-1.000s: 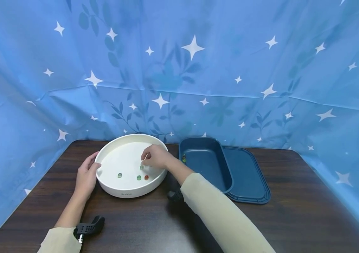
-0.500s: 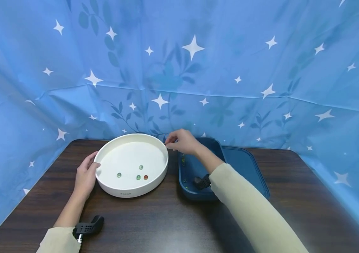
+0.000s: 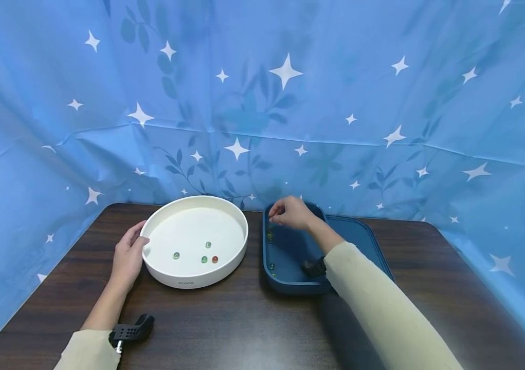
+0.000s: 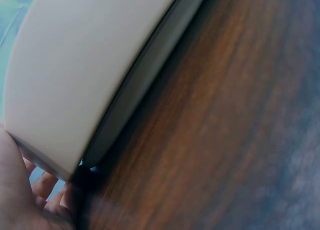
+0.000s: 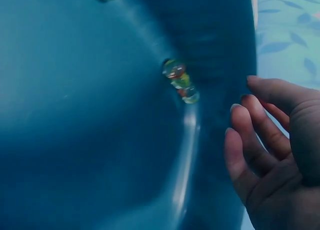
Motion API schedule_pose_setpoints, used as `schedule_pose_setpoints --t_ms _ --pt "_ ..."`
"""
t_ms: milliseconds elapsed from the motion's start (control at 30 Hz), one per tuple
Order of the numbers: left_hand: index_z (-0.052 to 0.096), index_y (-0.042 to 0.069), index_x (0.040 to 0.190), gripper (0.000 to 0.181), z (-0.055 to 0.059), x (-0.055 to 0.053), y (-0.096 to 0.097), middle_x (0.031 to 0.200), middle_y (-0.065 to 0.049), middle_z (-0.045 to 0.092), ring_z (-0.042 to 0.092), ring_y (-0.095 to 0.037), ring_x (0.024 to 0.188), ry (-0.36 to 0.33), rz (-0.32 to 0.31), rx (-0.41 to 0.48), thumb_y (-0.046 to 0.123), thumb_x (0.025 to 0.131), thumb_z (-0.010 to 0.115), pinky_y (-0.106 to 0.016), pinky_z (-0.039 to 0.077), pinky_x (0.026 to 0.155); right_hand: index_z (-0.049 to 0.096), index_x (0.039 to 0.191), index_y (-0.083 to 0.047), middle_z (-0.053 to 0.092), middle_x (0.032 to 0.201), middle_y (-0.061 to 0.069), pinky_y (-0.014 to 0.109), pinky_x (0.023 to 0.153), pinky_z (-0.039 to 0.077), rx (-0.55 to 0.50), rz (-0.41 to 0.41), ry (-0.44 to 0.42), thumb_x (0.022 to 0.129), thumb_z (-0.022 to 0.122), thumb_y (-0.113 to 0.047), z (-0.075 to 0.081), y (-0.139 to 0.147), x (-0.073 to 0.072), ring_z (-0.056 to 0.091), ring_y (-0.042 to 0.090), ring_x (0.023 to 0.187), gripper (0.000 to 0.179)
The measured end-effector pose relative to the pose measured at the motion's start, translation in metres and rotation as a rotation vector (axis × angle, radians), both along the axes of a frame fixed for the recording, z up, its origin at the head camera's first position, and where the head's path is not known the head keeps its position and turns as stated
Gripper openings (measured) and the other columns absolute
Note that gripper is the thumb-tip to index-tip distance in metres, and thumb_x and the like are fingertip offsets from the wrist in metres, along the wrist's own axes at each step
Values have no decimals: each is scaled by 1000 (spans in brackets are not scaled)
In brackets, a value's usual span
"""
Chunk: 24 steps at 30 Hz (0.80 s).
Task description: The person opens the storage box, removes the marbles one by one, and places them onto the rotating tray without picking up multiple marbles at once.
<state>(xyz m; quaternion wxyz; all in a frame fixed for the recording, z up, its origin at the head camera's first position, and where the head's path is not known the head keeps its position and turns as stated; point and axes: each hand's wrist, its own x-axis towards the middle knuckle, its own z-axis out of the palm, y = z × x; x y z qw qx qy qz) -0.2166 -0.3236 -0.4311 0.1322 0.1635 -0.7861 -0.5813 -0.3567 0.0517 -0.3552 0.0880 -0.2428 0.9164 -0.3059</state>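
My left hand (image 3: 128, 254) grips the left rim of a round white tray (image 3: 197, 280), thumb over the edge; in the left wrist view its fingers (image 4: 45, 185) curl beneath the tray's side. In the tray lie a red marble (image 3: 215, 259) and several green glass marbles, one green marble (image 3: 176, 255) apart at the left. My right hand (image 3: 292, 213) hovers over the left side of a deep blue bin (image 3: 290, 289). Its fingers are loosely bent, and no marble shows between the fingertips in the right wrist view. Several glass marbles (image 5: 180, 79) lie along the bin's inner edge.
A flat blue lid (image 3: 364, 241) lies right of the bin and partly under it. All stand on a dark wooden table (image 3: 206, 329). Behind hangs a blue curtain (image 3: 336, 92) with white stars.
My right hand has moved right, from inside the white tray, across its rim, to above the blue bin. The left hand stays on the tray's rim.
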Motion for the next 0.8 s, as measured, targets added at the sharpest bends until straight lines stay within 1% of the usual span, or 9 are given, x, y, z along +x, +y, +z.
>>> schedule_pose_setpoints --t_ms 100,267,367,533,800 --pt "32 13 159 57 0 0 0 166 -11 32 32 -31 153 -2 1 3 16 102 36 -51 32 123 75 98 -6 77 96 9 26 66 55 29 11 -41 95 68 -12 -5 2 0 67 15 77 9" --pt "32 14 160 57 0 -1 0 166 -10 32 32 -29 153 0 2 11 16 102 36 -50 32 123 75 98 -7 76 93 6 25 65 54 58 12 -80 95 66 -9 -12 2 0 65 14 75 9" --pt "32 15 160 57 -1 -2 0 166 -9 32 32 -29 153 2 2 14 16 103 36 -50 32 123 75 98 -8 74 89 5 24 62 52 78 14 -87 95 65 -9 -17 2 -1 63 13 72 10" --pt "32 14 160 57 -1 -2 -1 166 -9 32 32 -29 153 5 3 12 16 102 36 -50 32 124 76 98 -9 74 87 4 23 61 53 119 20 -101 94 66 -8 -23 3 -3 62 11 70 11" --pt "32 14 159 57 1 -1 -1 166 -9 32 32 -29 153 4 5 11 16 102 36 -49 32 124 75 97 -9 75 90 4 23 65 54 143 59 -86 94 66 -7 -27 0 -2 63 11 72 10"
